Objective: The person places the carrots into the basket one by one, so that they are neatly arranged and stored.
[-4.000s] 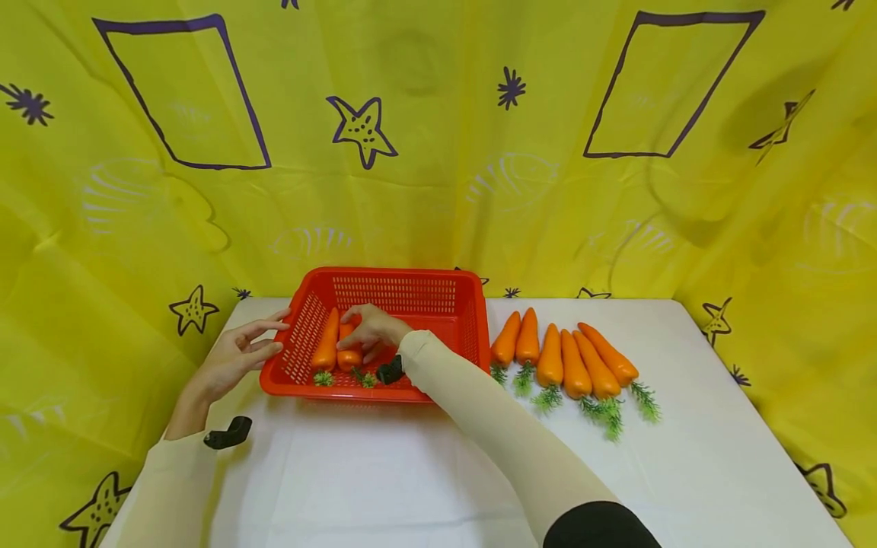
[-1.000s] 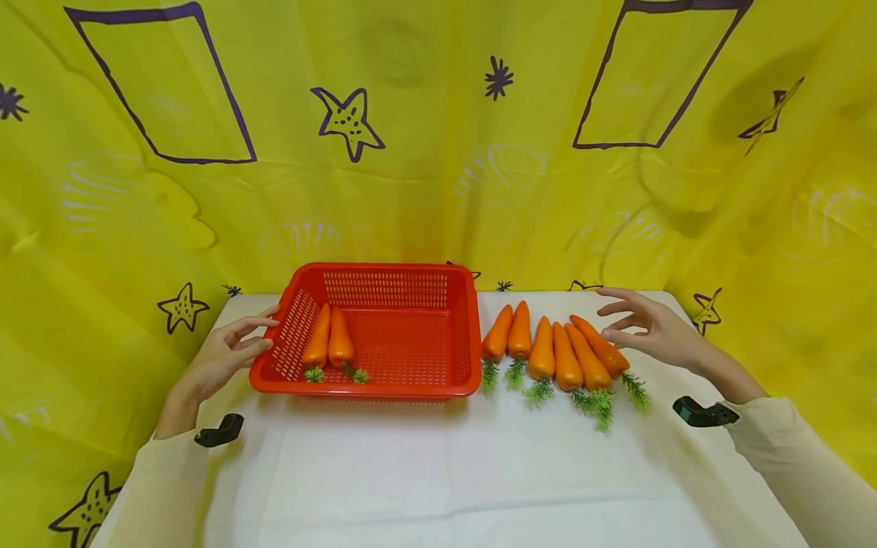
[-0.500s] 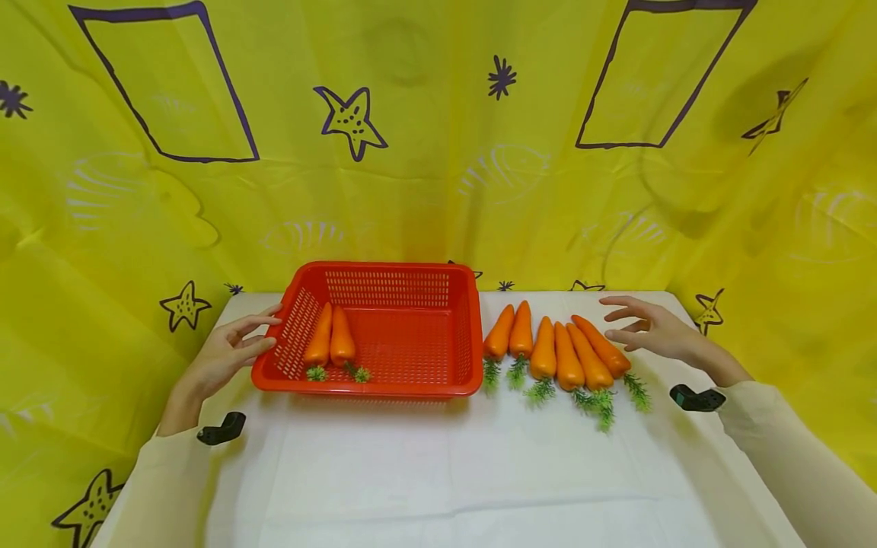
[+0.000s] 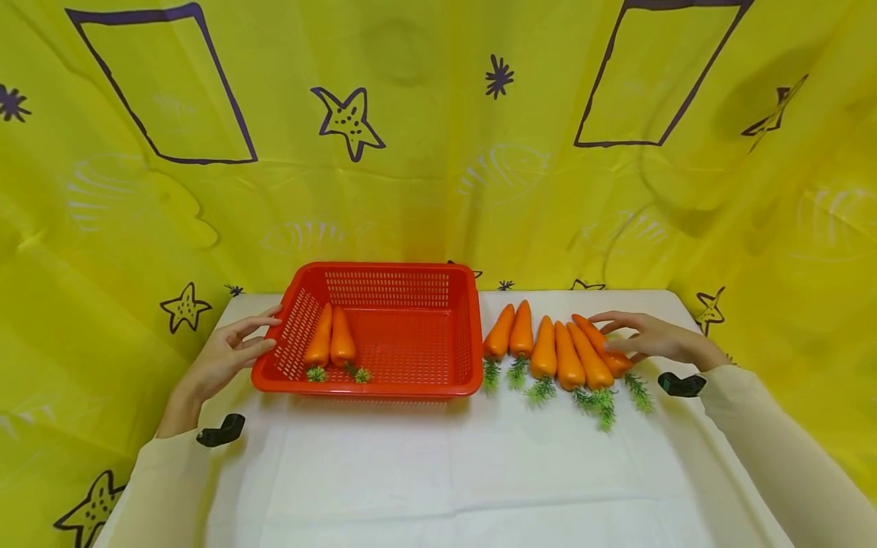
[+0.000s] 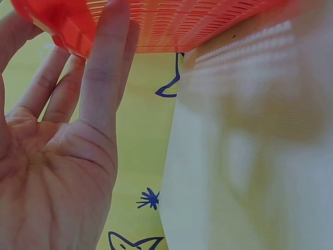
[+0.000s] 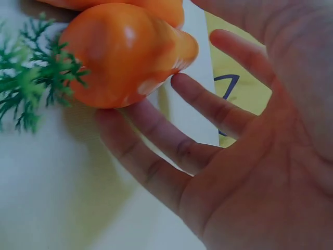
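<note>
My left hand (image 4: 221,356) is at the left side of the red plastic basket (image 4: 404,389), its extended fingertips touching the rim; the left wrist view shows the palm (image 5: 52,172) below the basket wall. Two carrots with short green tops, a left one (image 4: 319,344) and a right one (image 4: 341,344), lie side by side inside. My right hand (image 4: 661,339) reaches over the rightmost carrot (image 4: 591,332) of the group on the table. In the right wrist view, loosely bent fingers (image 6: 156,172) lie along that carrot's side, not wrapped round it.
Several other carrots (image 4: 543,352) with leafy tops lie fanned out between the basket and my right hand. A white cloth (image 4: 445,464) covers the table. Yellow patterned curtain (image 4: 425,190) encloses the back and both sides.
My right hand has left the basket, where it was setting down the second carrot, crossed to the right, and come down left onto the rightmost carrot. My left hand stays at the rim.
</note>
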Tool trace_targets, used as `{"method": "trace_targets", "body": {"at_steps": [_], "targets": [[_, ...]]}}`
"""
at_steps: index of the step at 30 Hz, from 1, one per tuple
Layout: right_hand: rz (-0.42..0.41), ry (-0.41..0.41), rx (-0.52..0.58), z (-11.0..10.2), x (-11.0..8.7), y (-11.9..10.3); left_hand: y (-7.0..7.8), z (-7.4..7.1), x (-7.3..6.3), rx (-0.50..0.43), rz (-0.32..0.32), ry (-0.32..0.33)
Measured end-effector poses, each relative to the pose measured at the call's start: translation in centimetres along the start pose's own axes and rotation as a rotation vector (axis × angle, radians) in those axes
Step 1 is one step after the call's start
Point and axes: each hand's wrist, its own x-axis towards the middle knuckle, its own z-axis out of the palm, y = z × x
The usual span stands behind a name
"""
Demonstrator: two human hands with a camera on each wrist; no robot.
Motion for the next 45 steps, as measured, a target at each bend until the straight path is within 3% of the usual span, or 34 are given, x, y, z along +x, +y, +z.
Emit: {"method": "trace_targets", "body": {"at_steps": [12, 45], "targets": [[0.117, -0.058, -0.003, -0.4, 1.2, -0.5, 0.0, 0.0, 0.1, -0.012, 0.005, -0.004], [0.101, -0.012, -0.027, 0.4, 1.7, -1.2, 0.2, 0.2, -0.1, 0.034, 0.008, 0.014]]}}
